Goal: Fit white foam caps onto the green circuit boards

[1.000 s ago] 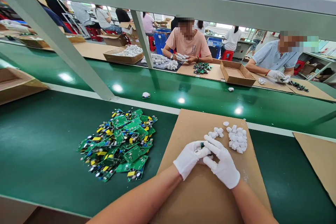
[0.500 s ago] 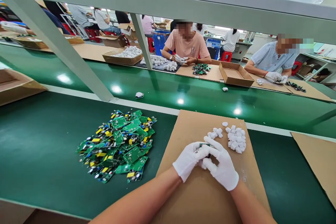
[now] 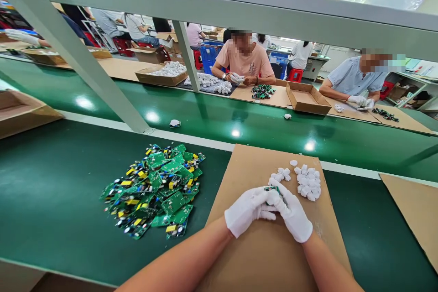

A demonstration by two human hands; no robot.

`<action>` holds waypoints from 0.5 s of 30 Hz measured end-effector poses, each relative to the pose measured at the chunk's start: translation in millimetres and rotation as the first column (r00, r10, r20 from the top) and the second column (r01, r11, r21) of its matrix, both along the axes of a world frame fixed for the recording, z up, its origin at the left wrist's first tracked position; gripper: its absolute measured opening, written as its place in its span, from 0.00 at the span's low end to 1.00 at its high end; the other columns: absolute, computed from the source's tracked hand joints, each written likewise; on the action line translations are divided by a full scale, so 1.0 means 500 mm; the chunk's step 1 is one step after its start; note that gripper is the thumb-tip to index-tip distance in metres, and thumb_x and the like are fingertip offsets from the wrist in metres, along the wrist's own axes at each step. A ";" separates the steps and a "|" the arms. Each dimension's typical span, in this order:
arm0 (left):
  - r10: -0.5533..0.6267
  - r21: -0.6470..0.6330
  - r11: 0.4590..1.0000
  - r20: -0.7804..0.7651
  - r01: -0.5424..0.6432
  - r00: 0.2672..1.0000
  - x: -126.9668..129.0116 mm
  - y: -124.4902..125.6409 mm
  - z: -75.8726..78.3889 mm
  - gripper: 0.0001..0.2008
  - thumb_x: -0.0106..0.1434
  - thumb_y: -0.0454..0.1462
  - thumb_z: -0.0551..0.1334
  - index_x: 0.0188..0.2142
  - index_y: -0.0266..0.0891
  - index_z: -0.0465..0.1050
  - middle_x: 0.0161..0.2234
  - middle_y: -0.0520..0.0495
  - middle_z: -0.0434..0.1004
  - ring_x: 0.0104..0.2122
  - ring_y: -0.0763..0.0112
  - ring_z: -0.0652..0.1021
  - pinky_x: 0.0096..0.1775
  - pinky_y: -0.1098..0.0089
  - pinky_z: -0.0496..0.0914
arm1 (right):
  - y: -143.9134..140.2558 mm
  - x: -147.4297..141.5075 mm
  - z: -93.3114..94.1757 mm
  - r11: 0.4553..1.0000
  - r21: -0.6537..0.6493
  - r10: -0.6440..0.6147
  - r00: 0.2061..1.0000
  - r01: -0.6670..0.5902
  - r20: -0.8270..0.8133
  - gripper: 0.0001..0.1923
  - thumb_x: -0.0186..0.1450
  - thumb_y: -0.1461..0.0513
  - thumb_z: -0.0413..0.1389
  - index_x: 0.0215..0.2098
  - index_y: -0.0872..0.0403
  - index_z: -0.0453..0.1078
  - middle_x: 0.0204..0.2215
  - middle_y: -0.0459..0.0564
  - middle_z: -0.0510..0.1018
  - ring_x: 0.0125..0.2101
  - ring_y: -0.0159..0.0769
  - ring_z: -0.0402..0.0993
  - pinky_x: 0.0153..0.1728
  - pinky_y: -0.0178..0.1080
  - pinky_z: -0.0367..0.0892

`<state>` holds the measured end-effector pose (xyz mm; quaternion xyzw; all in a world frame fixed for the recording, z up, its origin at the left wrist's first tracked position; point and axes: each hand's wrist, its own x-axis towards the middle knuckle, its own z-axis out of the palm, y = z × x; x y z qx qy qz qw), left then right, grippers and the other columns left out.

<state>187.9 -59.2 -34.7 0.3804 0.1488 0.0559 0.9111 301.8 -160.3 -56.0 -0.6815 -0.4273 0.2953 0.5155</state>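
Observation:
Both my hands wear white gloves and meet over a cardboard sheet [image 3: 267,255]. Between their fingers is a small green circuit board [image 3: 272,188], mostly covered by the gloves. My left hand [image 3: 247,210] pinches it from the left, and my right hand [image 3: 292,212] closes round it from the right. Just beyond my fingertips lie a few white wrapped pieces [image 3: 281,174] and a flat white disc [image 3: 293,163]. A tighter cluster of white pieces [image 3: 308,182] sits to their right. On the green bench to the left is a heap of circuit boards [image 3: 153,187] with yellow, blue and black components.
A green conveyor belt [image 3: 212,123] runs behind the bench, carrying two small white-topped pieces. A slanted metal post [image 3: 92,54] rises at left, near a cardboard tray [image 3: 27,114]. Across the belt, two gloved people handle parts beside an open cardboard box [image 3: 308,98].
My fingers have shifted around the board, and more of its green face shows. The two pieces on the belt have slid to the left.

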 end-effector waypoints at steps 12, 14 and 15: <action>-0.036 -0.075 0.996 0.026 0.038 0.999 -0.007 0.007 -0.010 0.15 0.51 0.42 0.67 0.32 0.34 0.69 0.30 0.48 0.70 0.29 0.72 0.76 0.31 0.74 0.69 | -0.006 -0.007 0.017 0.998 0.036 0.059 0.992 -0.055 -0.108 0.24 0.66 0.49 0.45 0.55 0.50 0.63 0.52 0.50 0.70 0.55 0.43 0.61 0.57 0.47 0.54; -0.029 -0.117 0.993 0.036 0.033 0.999 -0.007 0.002 -0.016 0.17 0.51 0.44 0.67 0.33 0.35 0.68 0.29 0.50 0.69 0.28 0.72 0.76 0.29 0.74 0.70 | -0.006 -0.011 0.019 0.998 0.038 0.046 0.992 -0.042 -0.118 0.25 0.65 0.49 0.46 0.56 0.50 0.62 0.51 0.50 0.71 0.55 0.42 0.61 0.57 0.47 0.54; -0.024 -0.139 0.990 0.031 0.028 0.999 -0.008 0.000 -0.019 0.18 0.51 0.45 0.66 0.35 0.37 0.67 0.29 0.50 0.69 0.27 0.72 0.77 0.29 0.73 0.70 | -0.006 -0.012 0.021 0.999 0.033 0.035 0.992 -0.031 -0.123 0.26 0.65 0.48 0.47 0.57 0.50 0.62 0.51 0.50 0.72 0.55 0.42 0.61 0.57 0.46 0.55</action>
